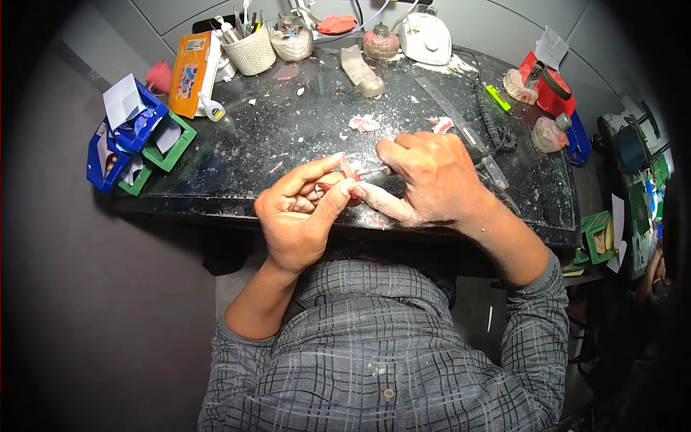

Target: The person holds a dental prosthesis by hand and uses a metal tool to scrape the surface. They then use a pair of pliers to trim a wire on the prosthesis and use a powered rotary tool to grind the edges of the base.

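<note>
My left hand [299,216] pinches a small pink denture [350,170] between thumb and fingers, over the front of the desk. Part of the denture is hidden by the fingertips. My right hand [440,180] is wrapped round a rotary handpiece [386,171], whose thin metal bit points left and meets the denture or lies very close to it. Pale dust coats the right thumb and fingers, which also come near the denture. Behind the hands, a pink-and-white denture piece [364,123] rests on the desk, with another denture piece [441,125] beyond the right hand.
The dusty black desk [288,147] carries a metal ruler [461,122], a coiled cord [493,122] and a yellow-green marker [498,99]. A woven tool cup [250,52] and a glass jar [381,43] stand behind. Blue and green trays [169,147] stack at the left.
</note>
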Motion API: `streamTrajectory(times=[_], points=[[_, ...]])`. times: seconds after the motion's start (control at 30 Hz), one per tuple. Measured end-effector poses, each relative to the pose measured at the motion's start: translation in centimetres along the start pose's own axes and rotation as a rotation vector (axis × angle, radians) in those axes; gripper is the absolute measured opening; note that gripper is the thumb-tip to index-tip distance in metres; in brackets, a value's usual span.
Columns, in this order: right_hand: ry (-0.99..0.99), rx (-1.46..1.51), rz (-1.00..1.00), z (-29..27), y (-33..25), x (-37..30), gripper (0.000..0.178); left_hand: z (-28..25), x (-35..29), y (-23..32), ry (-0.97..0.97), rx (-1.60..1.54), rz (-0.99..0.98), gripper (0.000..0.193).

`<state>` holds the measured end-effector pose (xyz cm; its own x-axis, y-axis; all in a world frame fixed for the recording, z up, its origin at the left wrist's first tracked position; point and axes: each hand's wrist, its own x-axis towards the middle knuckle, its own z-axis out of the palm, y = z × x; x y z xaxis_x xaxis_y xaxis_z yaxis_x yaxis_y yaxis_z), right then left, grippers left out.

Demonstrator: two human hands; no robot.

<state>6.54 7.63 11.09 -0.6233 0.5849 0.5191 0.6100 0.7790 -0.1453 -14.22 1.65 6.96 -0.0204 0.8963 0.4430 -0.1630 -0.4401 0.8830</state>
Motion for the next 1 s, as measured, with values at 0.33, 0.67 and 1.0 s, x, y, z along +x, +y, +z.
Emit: streamTrajectory(times=[0.33, 0.67, 1.0], points=[[-0.025, 0.028, -0.021, -0.5, 0.8, 0.1, 0.054, -0.6, 0.7, -0.5, -0.009, -0.181, -0.183, 0.032], [-0.011, 0.258, 0.086, -1.7, 1.7, 0.5, 0.037, -1.9, 1.1, -1.1, -0.108, -0.602, -0.394, 0.03], [-0.009, 0.214, -0.035, -0.2, 0.5, 0.3, 0.051, -1.1, 1.0, -0.9, -0.074, -0.347, -0.283, 0.029]])
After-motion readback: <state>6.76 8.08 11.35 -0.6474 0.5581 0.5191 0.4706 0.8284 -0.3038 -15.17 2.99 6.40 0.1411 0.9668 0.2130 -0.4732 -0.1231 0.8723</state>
